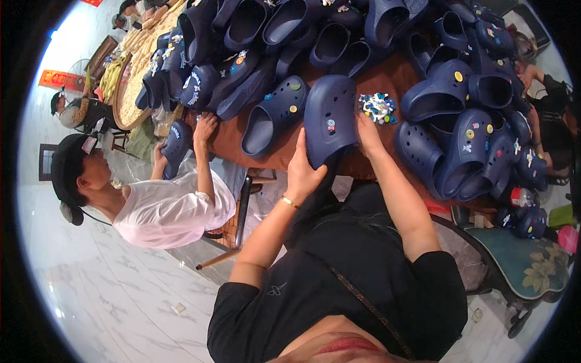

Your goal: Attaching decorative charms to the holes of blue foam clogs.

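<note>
My left hand grips a dark blue clog near its lower left edge, thumb along the bottom. The clog's holed upper faces me and bears a few small charms. At its right side is my right hand, fingers drawn together and partly hidden; what they hold, if anything, cannot be made out. Just beyond those fingers lies a heap of small white, blue and yellow shoe charms. Another blue clog with green and yellow charms lies left of the held one.
Many blue clogs are piled across the far side and right of the brown-covered table. At left, a seated co-worker holds a clog. A green cushioned chair stands at right, near a plastic bottle.
</note>
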A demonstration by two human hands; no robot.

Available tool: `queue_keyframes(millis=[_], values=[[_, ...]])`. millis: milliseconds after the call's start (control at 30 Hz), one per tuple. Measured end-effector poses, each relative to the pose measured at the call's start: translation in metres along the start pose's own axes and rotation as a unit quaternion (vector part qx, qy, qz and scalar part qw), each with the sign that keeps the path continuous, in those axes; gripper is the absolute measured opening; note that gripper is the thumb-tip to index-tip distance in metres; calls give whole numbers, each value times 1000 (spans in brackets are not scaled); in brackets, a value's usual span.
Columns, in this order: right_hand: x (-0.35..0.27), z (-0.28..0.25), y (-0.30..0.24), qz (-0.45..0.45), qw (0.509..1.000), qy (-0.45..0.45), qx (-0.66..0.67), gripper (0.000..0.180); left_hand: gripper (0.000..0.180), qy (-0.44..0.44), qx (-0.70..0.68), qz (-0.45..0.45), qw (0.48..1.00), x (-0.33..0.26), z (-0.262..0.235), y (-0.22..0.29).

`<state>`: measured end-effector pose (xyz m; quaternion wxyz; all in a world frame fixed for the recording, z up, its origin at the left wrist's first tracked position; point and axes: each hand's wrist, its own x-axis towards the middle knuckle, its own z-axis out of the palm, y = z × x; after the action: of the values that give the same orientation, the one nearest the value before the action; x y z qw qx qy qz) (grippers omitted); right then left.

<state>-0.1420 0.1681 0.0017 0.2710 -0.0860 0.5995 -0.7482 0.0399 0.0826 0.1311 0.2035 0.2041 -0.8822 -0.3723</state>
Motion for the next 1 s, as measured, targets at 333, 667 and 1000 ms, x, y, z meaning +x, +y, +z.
queue_keyframes(millis=[333,667,1000], values=[[-27,31,-84,137,971,-86,-177,45,90,-17,190,27,981,9,-5,-13],[-30,22,-68,-9,928,-151,-342,32,87,-76,168,29,982,-2,-2,-2],[-34,35,-48,-84,926,-124,-347,21,82,-45,155,4,987,-10,1,-19]])
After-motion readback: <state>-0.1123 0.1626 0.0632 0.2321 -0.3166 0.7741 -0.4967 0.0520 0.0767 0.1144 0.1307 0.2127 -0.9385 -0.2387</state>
